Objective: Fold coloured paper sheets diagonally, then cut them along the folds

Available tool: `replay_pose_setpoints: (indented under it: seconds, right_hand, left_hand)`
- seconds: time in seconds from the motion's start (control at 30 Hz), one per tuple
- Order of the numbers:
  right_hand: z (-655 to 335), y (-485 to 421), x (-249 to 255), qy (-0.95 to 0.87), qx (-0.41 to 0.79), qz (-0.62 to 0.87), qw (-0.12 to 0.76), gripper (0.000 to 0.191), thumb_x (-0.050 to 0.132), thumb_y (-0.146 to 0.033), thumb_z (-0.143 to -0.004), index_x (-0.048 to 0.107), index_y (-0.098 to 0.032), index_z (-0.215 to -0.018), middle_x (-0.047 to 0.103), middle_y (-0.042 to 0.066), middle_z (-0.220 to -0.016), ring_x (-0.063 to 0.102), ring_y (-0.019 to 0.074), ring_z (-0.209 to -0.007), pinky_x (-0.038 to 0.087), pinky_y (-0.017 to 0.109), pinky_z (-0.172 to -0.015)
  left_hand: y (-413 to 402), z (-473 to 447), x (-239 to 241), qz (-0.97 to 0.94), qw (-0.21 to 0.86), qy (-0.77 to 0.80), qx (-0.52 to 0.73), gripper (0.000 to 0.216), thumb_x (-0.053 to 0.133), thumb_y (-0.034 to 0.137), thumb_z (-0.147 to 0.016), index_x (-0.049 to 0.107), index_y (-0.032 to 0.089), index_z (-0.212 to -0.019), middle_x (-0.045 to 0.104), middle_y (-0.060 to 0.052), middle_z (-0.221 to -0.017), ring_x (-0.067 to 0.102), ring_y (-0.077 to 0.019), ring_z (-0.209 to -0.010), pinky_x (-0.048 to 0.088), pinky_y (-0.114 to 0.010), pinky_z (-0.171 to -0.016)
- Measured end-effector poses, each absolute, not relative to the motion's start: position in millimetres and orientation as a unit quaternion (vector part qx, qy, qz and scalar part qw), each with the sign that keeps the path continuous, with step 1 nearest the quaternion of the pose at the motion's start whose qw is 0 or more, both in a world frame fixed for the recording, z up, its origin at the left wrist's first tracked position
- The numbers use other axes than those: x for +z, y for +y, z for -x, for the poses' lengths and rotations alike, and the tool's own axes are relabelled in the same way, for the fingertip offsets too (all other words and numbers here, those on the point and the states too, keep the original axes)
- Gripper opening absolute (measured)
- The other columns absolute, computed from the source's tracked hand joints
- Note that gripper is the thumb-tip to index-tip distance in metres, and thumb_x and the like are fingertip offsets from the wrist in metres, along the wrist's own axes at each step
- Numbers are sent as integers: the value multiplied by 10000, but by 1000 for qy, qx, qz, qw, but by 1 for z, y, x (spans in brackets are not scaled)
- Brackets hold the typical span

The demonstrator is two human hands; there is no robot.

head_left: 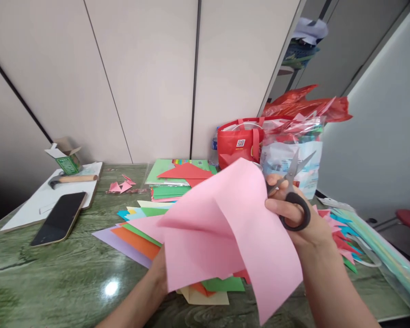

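Observation:
A large sheet of pink paper (232,218) is lifted and bent in front of me, its far edge curling over. My right hand (294,205) has its fingers through the black handles of a pair of scissors (292,175), whose parted blades point up and away. Thumb and fingers of that hand also pinch the pink sheet's right edge. Behind the sheet's lower left corner is my left hand (160,271); its fingers are hidden by the paper. Under both lies a loose pile of coloured paper (136,241) in purple, orange, green and cream.
At left are a black phone (59,218), a hammer (73,179) and a small green box (66,161) on a white board. Folded pink pieces (122,184) lie near packs of paper (167,171). A red bag (239,143) and clear plastic bag (294,157) stand behind.

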State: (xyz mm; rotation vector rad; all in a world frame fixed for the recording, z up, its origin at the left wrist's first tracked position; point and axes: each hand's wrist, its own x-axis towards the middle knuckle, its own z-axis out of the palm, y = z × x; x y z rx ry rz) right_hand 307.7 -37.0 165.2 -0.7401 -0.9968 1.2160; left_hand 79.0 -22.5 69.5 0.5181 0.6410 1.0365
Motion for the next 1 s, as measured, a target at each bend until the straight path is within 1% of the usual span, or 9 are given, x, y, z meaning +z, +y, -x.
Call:
replay_pose_setpoints:
  seconds: [0.1,0.2,0.33,0.4,0.53,0.6,0.67,0.73,1.0]
  right_hand:
    - [-317,-29,155,-426,541,334,644,398,816,-187,-551,552,-267,-838,571,-62,-698,581,115,-580,482,212,-512]
    - [-325,-16,136,-438,507,379,639,383,815,-203,-561,559,-252,-842,568,-61,-715,541,87,-554,438,186,-495]
    - [-332,6,103,-503,437,442,601,325,797,-259,-599,577,-215,-834,537,-61,-698,483,66,-546,393,175,-501]
    - [-334,14,91,-538,413,482,555,325,783,-316,-614,575,-202,-835,556,-43,-700,523,101,-597,429,215,-552]
    - [-327,12,85,-540,341,562,525,413,790,-403,-593,570,-197,-875,619,28,-805,593,200,-796,476,315,-683]
    - [-315,2,88,-514,411,535,531,423,735,-467,-668,554,-199,-940,628,45,-844,607,200,-815,486,337,-715]
    - [-297,-9,89,-488,585,433,482,437,631,-528,-766,529,-188,-1021,640,64,-867,631,188,-780,498,369,-738]
    - [-280,-15,85,-481,671,361,434,445,643,-497,-779,518,-176,-1060,644,66,-872,640,181,-778,490,384,-780]
    - [-236,-16,69,-561,629,317,435,254,694,-308,-763,561,-184,-941,591,-8,-833,562,126,-781,447,240,-723]
  left_hand:
    - [-10,-74,83,-234,766,288,525,213,808,259,-621,679,193,-777,730,-12,-791,674,-188,-780,557,-283,-726]
    - [1,-68,89,-217,736,298,568,318,848,258,-553,676,183,-810,734,-4,-848,669,-141,-754,552,-208,-666]
    - [14,-68,81,-280,680,396,550,415,832,209,-560,659,169,-935,723,-50,-965,674,-175,-767,565,-262,-622]
    - [22,-69,74,-308,649,440,539,417,802,192,-589,649,148,-975,711,-90,-1014,677,-202,-785,567,-301,-630]
    - [43,-67,63,-313,606,472,559,358,800,189,-580,661,96,-896,726,-105,-910,677,-190,-753,550,-309,-725]
    - [51,-63,63,-322,594,471,568,386,819,217,-561,667,87,-891,726,-109,-909,677,-197,-760,544,-331,-763]
    - [56,-59,67,-334,590,459,575,467,838,256,-541,667,90,-942,720,-116,-960,677,-221,-821,537,-360,-803]
    - [58,-55,74,-346,587,441,584,540,849,293,-528,660,104,-998,711,-113,-1012,665,-238,-903,526,-364,-844]
    - [45,-48,103,-357,557,408,629,613,857,342,-517,650,159,-1065,703,-84,-1043,627,-254,-1016,507,-342,-902]
